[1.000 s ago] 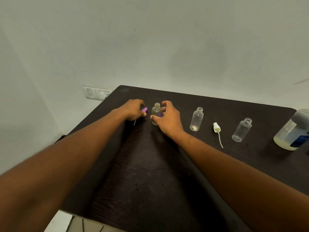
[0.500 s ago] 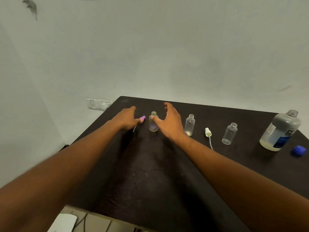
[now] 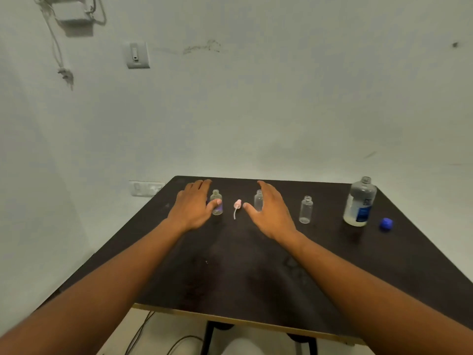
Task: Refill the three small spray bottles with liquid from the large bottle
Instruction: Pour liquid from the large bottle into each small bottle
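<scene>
Two long bare arms come in from the bottom, with no sleeves, no watch and no rings, and the left hand (image 3: 192, 207) and right hand (image 3: 272, 212) wear no gloves.

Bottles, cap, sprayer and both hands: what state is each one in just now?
Left small bottle: upright, uncapped, left thumb touching it.
Middle small bottle: upright, uncapped, partly behind the right hand.
Right small bottle: upright, uncapped, looks empty.
Large bottle: upright, cap off, little liquid left.
Blue cap: lying on the table.
Pink sprayer top: lying loose.
Left hand: open.
Right hand: open, holding nothing.
</scene>
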The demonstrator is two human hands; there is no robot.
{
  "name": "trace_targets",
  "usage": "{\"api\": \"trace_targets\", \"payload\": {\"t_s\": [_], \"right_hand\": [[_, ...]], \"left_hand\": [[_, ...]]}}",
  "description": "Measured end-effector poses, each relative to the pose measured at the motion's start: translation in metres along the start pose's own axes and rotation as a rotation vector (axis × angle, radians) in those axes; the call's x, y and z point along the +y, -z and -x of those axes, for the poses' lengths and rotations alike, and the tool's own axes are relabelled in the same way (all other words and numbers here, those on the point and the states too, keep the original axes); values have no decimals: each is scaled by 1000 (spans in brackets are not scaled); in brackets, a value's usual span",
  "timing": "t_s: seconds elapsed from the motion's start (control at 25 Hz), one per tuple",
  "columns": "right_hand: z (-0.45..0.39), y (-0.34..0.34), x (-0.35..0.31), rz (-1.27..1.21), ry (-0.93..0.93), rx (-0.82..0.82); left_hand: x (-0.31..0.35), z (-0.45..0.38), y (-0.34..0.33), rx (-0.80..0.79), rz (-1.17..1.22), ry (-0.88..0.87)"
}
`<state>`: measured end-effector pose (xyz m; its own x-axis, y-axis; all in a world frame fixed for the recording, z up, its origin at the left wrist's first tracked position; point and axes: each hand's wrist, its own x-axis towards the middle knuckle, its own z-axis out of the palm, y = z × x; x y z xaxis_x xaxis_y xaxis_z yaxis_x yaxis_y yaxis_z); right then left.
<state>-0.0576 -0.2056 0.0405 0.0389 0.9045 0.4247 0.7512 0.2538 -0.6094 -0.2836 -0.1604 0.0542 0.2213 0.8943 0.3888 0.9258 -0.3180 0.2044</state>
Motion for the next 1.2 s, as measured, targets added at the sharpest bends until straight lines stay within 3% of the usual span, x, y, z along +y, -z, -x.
{"api": "trace_targets", "payload": {"t_s": [0.28,0.6,0.88,1.2], "right_hand": [[39,79,50,86,-63,93],[43,153,118,131,-163,212],[12,168,171,-17,-311,310],[-33,137,226,-232,-478,340]], "left_hand": [[94,14,-11,101,-79,-221],[172,-10,-48,64,106,-320],[207,-42,-91,-67,393,-208],[213,-85,-140,-155,587,-132]]}}
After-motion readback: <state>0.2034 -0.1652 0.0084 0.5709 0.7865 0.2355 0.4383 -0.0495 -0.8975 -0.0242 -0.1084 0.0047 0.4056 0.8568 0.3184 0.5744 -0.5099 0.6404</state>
